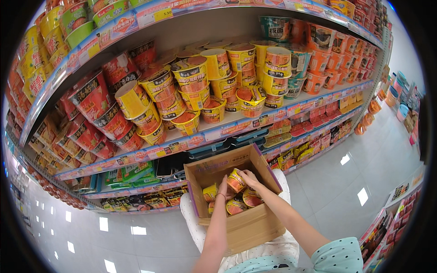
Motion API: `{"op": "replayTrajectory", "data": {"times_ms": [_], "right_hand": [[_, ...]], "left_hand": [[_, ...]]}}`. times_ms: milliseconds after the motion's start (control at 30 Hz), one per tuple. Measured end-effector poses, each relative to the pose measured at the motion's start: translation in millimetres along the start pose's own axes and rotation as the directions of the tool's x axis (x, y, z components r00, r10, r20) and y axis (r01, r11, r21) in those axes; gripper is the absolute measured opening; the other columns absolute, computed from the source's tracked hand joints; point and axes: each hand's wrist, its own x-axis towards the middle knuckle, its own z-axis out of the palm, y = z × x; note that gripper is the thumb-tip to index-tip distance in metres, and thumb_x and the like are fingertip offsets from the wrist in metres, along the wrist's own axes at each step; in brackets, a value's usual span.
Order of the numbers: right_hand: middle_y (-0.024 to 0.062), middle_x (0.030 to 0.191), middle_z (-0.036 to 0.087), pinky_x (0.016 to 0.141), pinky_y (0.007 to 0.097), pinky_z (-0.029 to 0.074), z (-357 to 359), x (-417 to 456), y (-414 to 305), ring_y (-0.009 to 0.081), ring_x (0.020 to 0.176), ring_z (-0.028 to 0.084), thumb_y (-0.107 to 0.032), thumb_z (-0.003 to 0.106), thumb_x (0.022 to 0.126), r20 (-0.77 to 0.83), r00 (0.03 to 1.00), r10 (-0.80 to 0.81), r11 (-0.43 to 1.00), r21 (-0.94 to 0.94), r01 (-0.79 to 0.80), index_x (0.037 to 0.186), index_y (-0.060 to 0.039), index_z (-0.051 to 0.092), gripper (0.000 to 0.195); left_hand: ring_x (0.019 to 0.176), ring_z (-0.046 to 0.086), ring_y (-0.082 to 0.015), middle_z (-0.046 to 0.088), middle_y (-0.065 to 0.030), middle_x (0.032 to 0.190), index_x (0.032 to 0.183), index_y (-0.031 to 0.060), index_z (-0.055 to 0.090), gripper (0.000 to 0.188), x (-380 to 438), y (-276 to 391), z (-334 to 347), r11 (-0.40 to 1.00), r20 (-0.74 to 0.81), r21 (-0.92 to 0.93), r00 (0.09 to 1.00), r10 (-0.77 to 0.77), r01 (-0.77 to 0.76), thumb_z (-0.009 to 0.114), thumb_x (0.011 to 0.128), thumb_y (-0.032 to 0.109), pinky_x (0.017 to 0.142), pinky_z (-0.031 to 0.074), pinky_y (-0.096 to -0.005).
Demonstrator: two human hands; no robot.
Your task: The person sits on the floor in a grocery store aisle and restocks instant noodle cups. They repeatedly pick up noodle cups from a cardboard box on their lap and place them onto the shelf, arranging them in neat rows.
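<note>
An open cardboard box [252, 228] rests on my lap, with several yellow instant noodle cups [236, 206] lying loose inside it. Between my two hands is one yellow-and-red noodle cup [236, 181], lifted above the others near the far side of the box. My left hand [223, 189] grips its left side, and my right hand [249, 178] holds it at the upper right, by the rim. Parts of the lower cups are hidden behind my hands and forearms.
Ahead, a supermarket shelf [218, 131] carries stacked yellow noodle cups [191, 82], red bowls [99, 105] to their left and orange cups [315, 82] to their right. Lower shelves hold packaged food [136, 172]. Grey floor tiles [327, 184] extend to the right, near another display [392, 218].
</note>
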Motion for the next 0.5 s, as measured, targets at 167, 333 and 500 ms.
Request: {"op": "replayTrajectory", "data": {"times_ms": [167, 333, 500], "right_hand": [[0.0151, 0.104, 0.059, 0.082, 0.0315, 0.045, -2, -1, -19, 0.0230, 0.097, 0.057, -0.057, 0.057, 0.078, 0.160, 0.987, -0.014, 0.977, 0.213, -0.021, 0.117, 0.0057, 0.051, 0.074], [0.0168, 0.123, 0.048, 0.079, 0.0307, 0.045, 8, 6, 1, 0.0212, 0.106, 0.052, -0.050, 0.074, 0.066, 0.300, 0.954, -0.004, 0.970, 0.233, -0.069, 0.135, 0.0059, 0.024, 0.101], [0.0064, 0.117, 0.051, 0.079, 0.0282, 0.043, -1, -48, -66, 0.0146, 0.102, 0.050, -0.036, 0.083, 0.058, 0.426, 0.902, 0.067, 0.981, 0.135, -0.136, 0.126, -0.0006, 0.040, 0.088]], "left_hand": [[0.102, 0.055, -0.0311, 0.056, -0.0118, 0.115, 0.120, 0.0093, 0.051, 0.068, -15, 13, 8, 0.938, 0.075, -0.303, 0.977, 0.200, -0.169, 0.035, 0.081, 0.062, 0.088, 0.043, -0.0454], [0.097, 0.056, -0.0321, 0.059, -0.0137, 0.106, 0.108, 0.0054, 0.057, 0.048, 9, 2, -5, 0.713, 0.165, -0.681, 0.914, 0.371, -0.167, 0.033, 0.080, 0.037, 0.088, 0.045, -0.0459], [0.095, 0.057, -0.0306, 0.060, -0.0136, 0.106, 0.109, 0.0052, 0.057, 0.050, 11, -10, -22, 0.677, 0.095, -0.710, 0.926, 0.366, -0.195, 0.034, 0.077, 0.037, 0.087, 0.046, -0.0450]]}}
